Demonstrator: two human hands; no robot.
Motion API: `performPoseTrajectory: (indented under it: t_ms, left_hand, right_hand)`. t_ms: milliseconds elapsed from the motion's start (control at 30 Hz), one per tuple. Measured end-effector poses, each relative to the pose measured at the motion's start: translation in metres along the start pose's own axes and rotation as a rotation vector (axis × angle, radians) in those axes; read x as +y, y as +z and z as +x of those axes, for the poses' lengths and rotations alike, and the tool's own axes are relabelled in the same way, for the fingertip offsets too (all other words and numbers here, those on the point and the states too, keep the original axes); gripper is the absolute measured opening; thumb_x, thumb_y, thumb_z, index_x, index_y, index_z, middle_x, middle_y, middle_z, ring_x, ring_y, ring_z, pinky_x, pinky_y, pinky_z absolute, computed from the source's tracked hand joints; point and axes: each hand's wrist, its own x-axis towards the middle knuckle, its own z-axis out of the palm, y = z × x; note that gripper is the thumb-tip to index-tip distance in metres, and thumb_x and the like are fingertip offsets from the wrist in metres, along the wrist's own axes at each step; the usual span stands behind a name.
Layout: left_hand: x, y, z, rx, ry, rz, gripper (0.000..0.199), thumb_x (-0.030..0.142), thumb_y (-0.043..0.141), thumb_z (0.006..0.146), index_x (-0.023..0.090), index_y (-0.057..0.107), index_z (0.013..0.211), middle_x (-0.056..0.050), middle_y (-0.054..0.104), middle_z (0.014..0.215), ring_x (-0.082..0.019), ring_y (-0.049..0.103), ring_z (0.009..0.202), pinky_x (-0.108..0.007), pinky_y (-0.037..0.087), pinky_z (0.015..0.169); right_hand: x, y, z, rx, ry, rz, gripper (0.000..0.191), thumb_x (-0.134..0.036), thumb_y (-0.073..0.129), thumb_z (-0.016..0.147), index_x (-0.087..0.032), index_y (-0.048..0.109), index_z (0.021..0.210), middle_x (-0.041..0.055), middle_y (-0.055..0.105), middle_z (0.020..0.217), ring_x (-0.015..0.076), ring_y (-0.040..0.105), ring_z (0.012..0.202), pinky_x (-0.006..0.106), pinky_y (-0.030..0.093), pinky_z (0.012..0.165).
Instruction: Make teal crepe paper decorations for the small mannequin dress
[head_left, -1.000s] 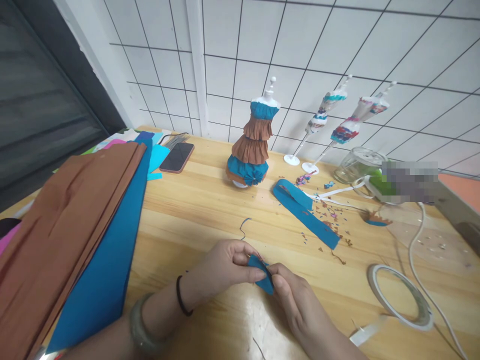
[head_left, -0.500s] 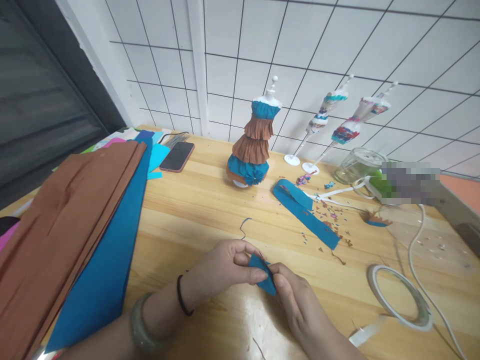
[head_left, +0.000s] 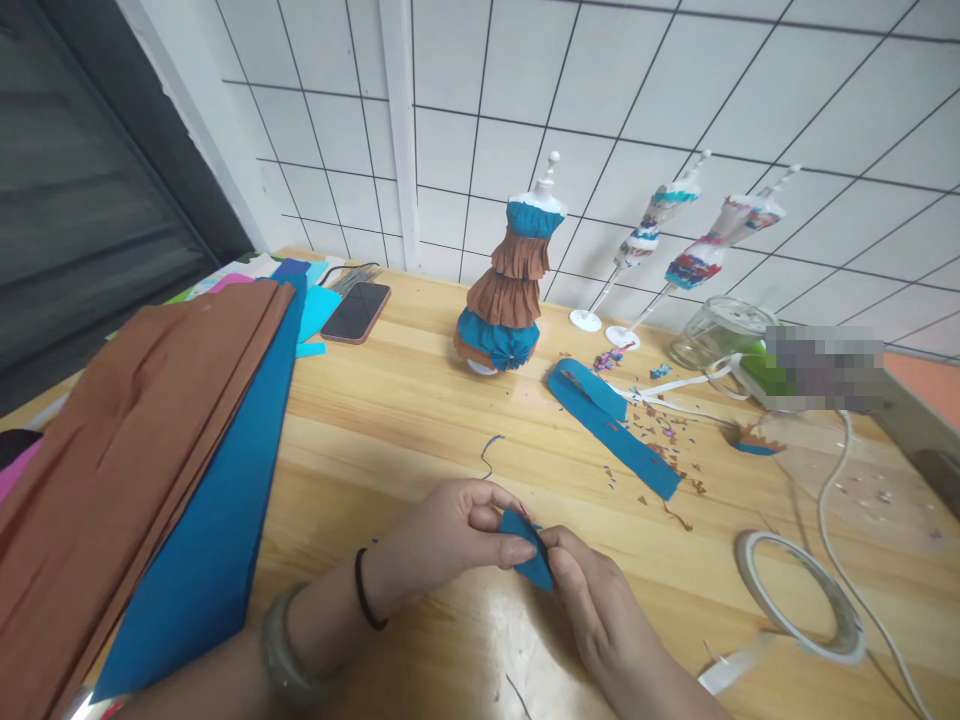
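Near the front middle of the wooden table, my left hand (head_left: pixel 469 530) pinches a small folded piece of blue crepe paper (head_left: pixel 531 562) between thumb and fingers. On its right edge, my right hand (head_left: pixel 592 590) grips the same piece, with the fingertips partly hidden behind it. Beyond both hands stands a small dress form (head_left: pixel 514 270) in a tiered blue and brown paper dress, a pleated blue rosette low on its front. A longer blue paper strip (head_left: pixel 622 435), looped over at one end, lies to the right of the form.
Brown paper sheets (head_left: pixel 150 420) over a blue sheet (head_left: pixel 217 540) fill the left, near a phone (head_left: pixel 357 312). Two bare dress forms (head_left: pixel 645 235) lean by the wall beside a glass jar (head_left: pixel 712 335). A tape roll (head_left: pixel 799 595), a white cable (head_left: pixel 829 490) and paper scraps lie right.
Almost nothing differs. The view has shifted very slightly, and both hands keep the same hold on the small blue paper.
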Motion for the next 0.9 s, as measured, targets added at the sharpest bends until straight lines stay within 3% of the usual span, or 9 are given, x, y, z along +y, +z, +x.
performPoseTrajectory:
  t_ms: [633,900]
  left_hand:
    - [0.0007,-0.0023,-0.0005,-0.022,0.02,-0.007,0.028,0.021,0.071,0.062,0.013,0.061,0.087,-0.004,0.065,0.077,-0.011,0.059,0.068,-0.024,0.044,0.069]
    - [0.0035,-0.0043,-0.0028,-0.02,0.035,0.007,0.021,0.025,0.07,0.063,0.012,0.063,0.078,-0.004,0.066,0.076,-0.012,0.059,0.068,-0.024,0.044,0.068]
  right_hand:
    - [-0.0001,-0.0004,0.0013,0.024,-0.012,-0.032,0.031,-0.033,0.023,0.093,-0.022,0.047,0.077,-0.0023,0.05,0.063,0.0134,0.046,0.055,0.023,0.037,0.054]
    - [0.001,-0.0011,-0.0009,0.028,-0.012,-0.055,0.03,-0.032,0.023,0.093,-0.022,0.043,0.073,-0.0031,0.047,0.06,0.0129,0.044,0.053,0.023,0.036,0.052]
